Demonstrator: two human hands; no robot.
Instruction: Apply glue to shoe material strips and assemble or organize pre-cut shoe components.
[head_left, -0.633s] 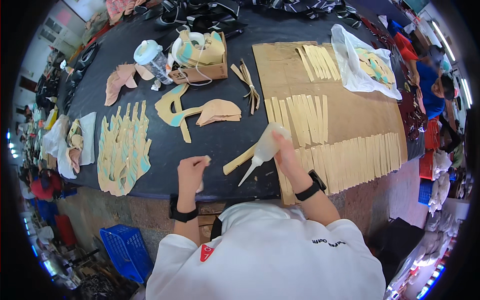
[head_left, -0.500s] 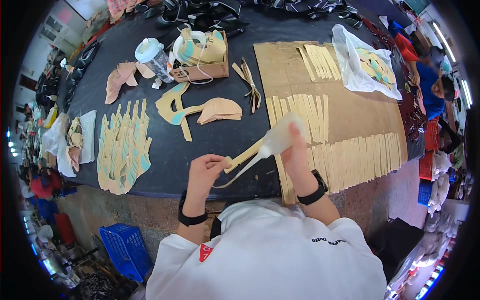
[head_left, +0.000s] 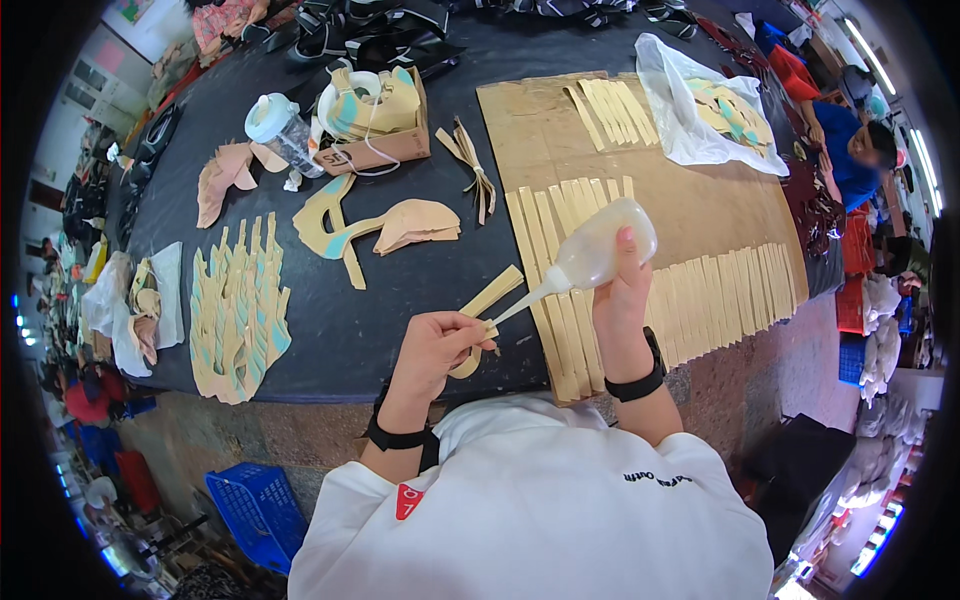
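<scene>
My left hand (head_left: 438, 348) pinches a tan strip (head_left: 466, 366) between thumb and fingers, over the near edge of the dark table. My right hand (head_left: 622, 300) is wrapped round a translucent white squeeze bottle (head_left: 606, 243), tilted so that its long thin nozzle (head_left: 522, 303) points down to the left. The nozzle's tip is at the strip's end by my left fingertips; whether they touch, I cannot tell. Just beyond my left hand lies a flat tan strip piece (head_left: 492, 290). To the right, rows of similar tan strips (head_left: 725, 300) lie on brown cardboard (head_left: 700, 215).
Beyond my hands are tan cut pieces (head_left: 415, 225), a cardboard box (head_left: 375, 152), a lidded clear jar (head_left: 285, 135) and a strip bundle (head_left: 470, 165). Patterned pieces (head_left: 240, 320) lie left. A plastic bag (head_left: 672, 100) rests on the cardboard. A co-worker (head_left: 850, 150) is at the right.
The squeeze bottle has tilted, bringing its nozzle tip up to the strip in my left hand. My left hand has moved slightly right and turned the strip's end toward the nozzle.
</scene>
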